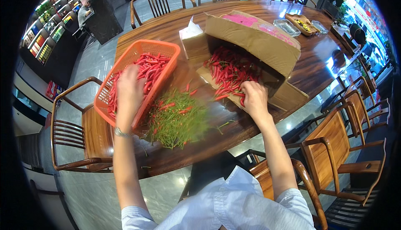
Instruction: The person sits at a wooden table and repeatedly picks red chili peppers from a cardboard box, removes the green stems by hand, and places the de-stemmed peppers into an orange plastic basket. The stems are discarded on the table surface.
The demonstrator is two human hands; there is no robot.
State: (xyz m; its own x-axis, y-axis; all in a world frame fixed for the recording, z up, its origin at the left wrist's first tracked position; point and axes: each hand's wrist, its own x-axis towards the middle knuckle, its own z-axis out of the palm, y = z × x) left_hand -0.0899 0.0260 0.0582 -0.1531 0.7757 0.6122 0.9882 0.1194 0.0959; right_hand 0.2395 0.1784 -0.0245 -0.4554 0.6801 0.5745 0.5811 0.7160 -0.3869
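My left hand (128, 87) is blurred over an orange plastic basket (174, 49) of red chili peppers (153, 70); whether it holds anything cannot be made out. At the open side of a cardboard box (278, 57), my right hand (254, 95) touches the red chilies with green stems (230, 70) that spill onto the flap, its fingers curled by a pepper. Between basket and box lies a pile of green stems (175, 120) with a few red chilies on it, on the wooden table (225, 129).
A tissue box (194, 43) adjoins the cardboard box. Glass ashtrays (286, 27) and a wooden tray (302, 24) lie at the far right of the table. Wooden chairs (98, 129) surround it. In the left background a person (84, 12) sits by a dark counter.
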